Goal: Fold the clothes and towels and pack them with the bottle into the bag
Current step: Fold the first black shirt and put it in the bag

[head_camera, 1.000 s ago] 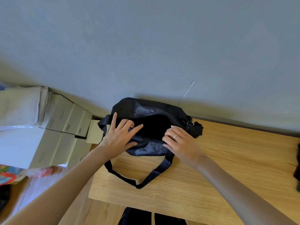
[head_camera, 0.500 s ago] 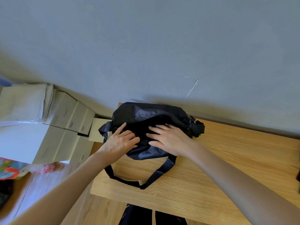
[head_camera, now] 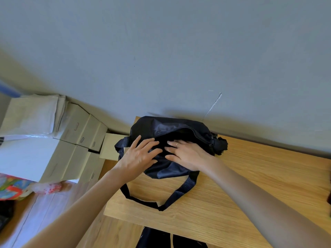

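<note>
Both hands lie flat on the bag (head_camera: 166,126), fingers straight and spread, holding nothing. My left hand (head_camera: 138,155) presses on the bag's near left part, its fingers fanned toward the dark opening. My right hand (head_camera: 186,155) rests just beside it, palm down on the fabric below the opening, with a ring (head_camera: 177,144) on one finger; the fingertips of the two hands nearly meet, though I cannot tell whether they touch. Black and soft, the bag sits at the far left corner of the surface (head_camera: 250,185), its back against the grey wall (head_camera: 161,51). Its zip (head_camera: 179,130) runs open along the top in a curve, and the inside is too dark for me to see what it holds. A strap (head_camera: 161,204) loops from under the bag toward me across the wood, lying flat near the left edge. Another strap end (head_camera: 120,143) hangs off the left edge by my left hand. Left of the surface, on the floor, stand stacked cardboard boxes (head_camera: 78,133), with a pale sheet (head_camera: 32,113) folded over the farthest ones. Something dark (head_camera: 161,238) shows just past the near edge of the surface, below my arms.
</note>
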Available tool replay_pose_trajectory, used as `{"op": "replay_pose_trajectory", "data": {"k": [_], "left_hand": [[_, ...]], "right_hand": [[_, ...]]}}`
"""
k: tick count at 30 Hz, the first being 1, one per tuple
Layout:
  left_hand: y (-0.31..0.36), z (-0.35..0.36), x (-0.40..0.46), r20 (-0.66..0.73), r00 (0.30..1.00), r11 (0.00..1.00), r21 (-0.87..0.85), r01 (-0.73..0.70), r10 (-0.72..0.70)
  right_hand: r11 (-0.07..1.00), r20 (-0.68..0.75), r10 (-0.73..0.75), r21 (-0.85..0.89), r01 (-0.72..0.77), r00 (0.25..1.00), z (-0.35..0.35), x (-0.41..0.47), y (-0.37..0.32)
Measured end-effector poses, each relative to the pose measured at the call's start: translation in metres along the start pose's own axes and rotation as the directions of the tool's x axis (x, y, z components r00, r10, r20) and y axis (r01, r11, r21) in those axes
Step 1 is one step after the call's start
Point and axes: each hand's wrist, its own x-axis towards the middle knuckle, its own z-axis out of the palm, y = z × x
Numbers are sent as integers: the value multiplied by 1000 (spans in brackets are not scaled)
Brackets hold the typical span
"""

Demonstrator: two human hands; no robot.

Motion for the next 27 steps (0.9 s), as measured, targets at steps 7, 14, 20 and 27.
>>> {"op": "replay_pose_trajectory", "data": {"k": [7, 14, 20, 27], "left_hand": [[18, -36, 46, -21, 1000, 1000, 8, 6, -6], [70, -55, 102, 13, 993, 991, 58, -117, 116], [155, -46, 159, 87, 978, 977, 77, -198, 191], [286, -15, 230, 161, 952, 965, -32, -259, 261]], "right_hand": [[988, -371, -84, -153, 28, 925, 4, -56, 14], [981, -430, 85, -120, -150, 899, 4, -133, 54], [964, -455, 221, -34, -265, 863, 32, -212, 116], [918, -433, 381, 75, -389, 817, 79, -318, 201]]}}
